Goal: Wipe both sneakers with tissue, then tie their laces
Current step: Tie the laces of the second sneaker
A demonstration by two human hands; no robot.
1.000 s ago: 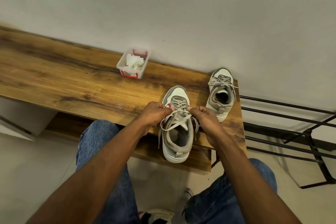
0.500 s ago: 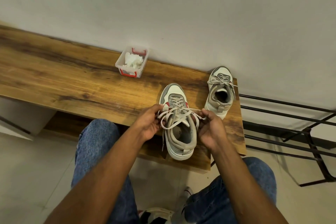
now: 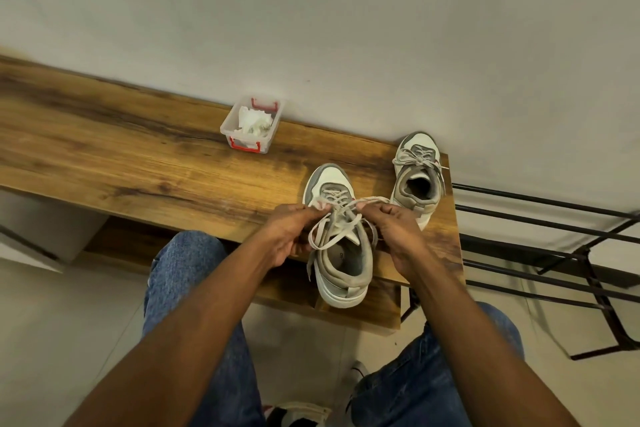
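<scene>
Laces (image 3: 341,210) pinched between both hands (image 3: 343,218).

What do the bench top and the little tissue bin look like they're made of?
Bench top: wood or wood-look laminate, matte, with brown grain streaks and dark knots; which one cannot be told. Tissue bin: clear, slightly glossy plastic, since the crumpled tissue shows through its walls, with red plastic handles.
</scene>
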